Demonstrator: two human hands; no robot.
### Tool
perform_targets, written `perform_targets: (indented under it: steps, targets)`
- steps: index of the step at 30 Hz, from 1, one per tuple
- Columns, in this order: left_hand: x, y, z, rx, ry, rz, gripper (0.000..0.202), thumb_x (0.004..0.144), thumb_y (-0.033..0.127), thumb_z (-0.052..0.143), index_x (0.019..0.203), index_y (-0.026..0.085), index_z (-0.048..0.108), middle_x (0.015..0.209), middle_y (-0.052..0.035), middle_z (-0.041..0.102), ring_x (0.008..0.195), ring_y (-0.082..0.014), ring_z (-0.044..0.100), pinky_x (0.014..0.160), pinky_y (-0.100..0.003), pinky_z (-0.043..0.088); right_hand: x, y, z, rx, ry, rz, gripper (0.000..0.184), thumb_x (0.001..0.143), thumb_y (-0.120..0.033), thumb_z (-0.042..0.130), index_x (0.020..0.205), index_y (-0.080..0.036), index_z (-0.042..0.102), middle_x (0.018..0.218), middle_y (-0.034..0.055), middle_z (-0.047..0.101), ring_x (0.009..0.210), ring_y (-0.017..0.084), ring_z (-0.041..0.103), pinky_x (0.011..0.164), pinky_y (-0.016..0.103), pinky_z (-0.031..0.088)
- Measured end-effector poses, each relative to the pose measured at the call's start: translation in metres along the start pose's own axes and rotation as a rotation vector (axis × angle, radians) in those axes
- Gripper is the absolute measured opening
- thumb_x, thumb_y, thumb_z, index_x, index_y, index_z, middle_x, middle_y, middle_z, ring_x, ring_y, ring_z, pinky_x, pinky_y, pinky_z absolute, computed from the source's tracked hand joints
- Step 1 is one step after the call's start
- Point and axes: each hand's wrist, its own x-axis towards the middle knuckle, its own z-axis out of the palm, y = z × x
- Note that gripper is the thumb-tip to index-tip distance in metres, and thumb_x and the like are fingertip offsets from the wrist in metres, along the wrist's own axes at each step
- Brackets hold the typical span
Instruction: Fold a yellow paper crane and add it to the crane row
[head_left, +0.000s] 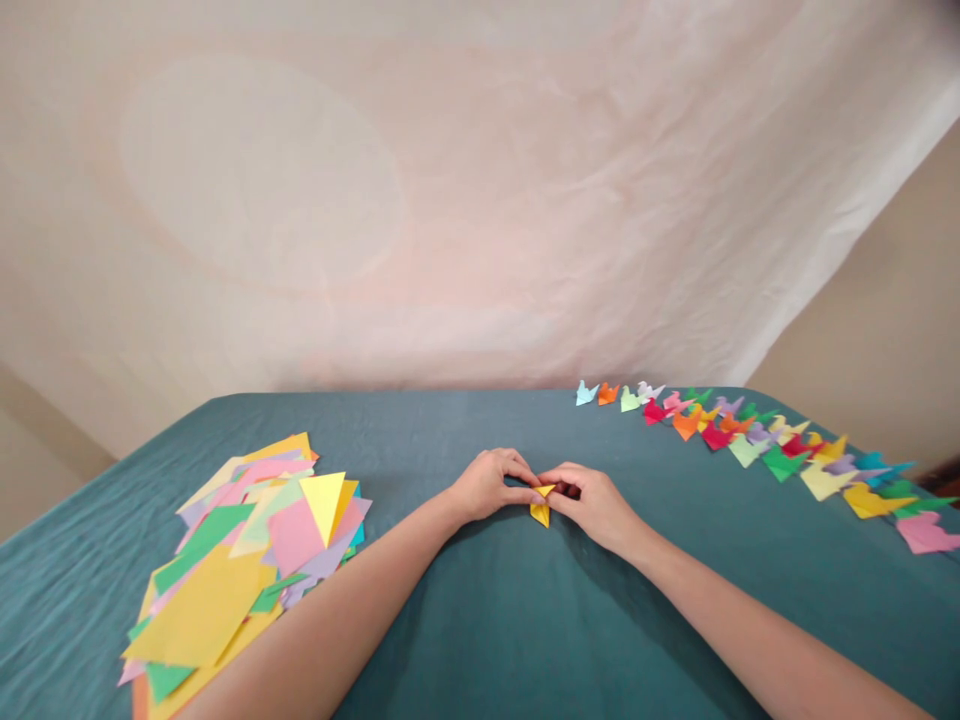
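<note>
A small folded piece of yellow origami paper [540,513] is at the middle of the table, pinched between both hands. My left hand [495,485] grips its upper left side with thumb and fingertips. On the other side, my right hand [591,500] has thumb and fingers closed on the paper's right edge. The lower part of the paper points toward me as a narrow tip. Fingers cover some of its upper folds.
A heap of coloured paper sheets [202,605] lies on the left of the dark green tablecloth [465,640], a folded light-yellow piece [324,503] on top. Several folded paper birds [784,462] stand in rows along the right. A pale cloth [480,200] hangs behind the table.
</note>
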Motion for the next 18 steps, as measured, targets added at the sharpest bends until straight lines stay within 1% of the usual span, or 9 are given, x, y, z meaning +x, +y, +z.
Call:
perform_targets:
  steps: [4, 11, 18]
  targets:
    - [0.000, 0.001, 0.001, 0.012, 0.019, -0.008, 0.026, 0.076, 0.044, 0.065, 0.088, 0.022, 0.072, 0.085, -0.0036, 0.065, 0.081, -0.0148, 0.059, 0.078, -0.023, 0.043, -0.001, -0.002, -0.003, 0.025, -0.022, 0.002, 0.020, 0.078, -0.023, 0.057, 0.092, -0.018, 0.070, 0.081, 0.0039, 0.064, 0.067, 0.015, 0.058, 0.062, 0.025, 0.044]
    - [-0.001, 0.005, 0.005, 0.031, 0.060, -0.022, 0.023, 0.078, 0.041, 0.064, 0.084, 0.020, 0.073, 0.082, -0.0035, 0.066, 0.079, -0.0148, 0.060, 0.077, -0.023, 0.043, -0.002, -0.005, -0.003, 0.034, -0.027, -0.005, 0.020, 0.080, -0.028, 0.058, 0.092, -0.017, 0.069, 0.079, 0.0040, 0.062, 0.068, 0.015, 0.057, 0.063, 0.026, 0.045]
    - [-0.003, 0.012, 0.005, 0.063, 0.084, -0.024, 0.020, 0.083, 0.036, 0.060, 0.083, 0.020, 0.072, 0.081, -0.0030, 0.067, 0.080, -0.0147, 0.060, 0.077, -0.023, 0.044, -0.003, -0.003, -0.003, 0.015, -0.018, -0.038, 0.017, 0.079, -0.024, 0.057, 0.091, -0.017, 0.068, 0.079, 0.0034, 0.061, 0.069, 0.015, 0.057, 0.064, 0.026, 0.045]
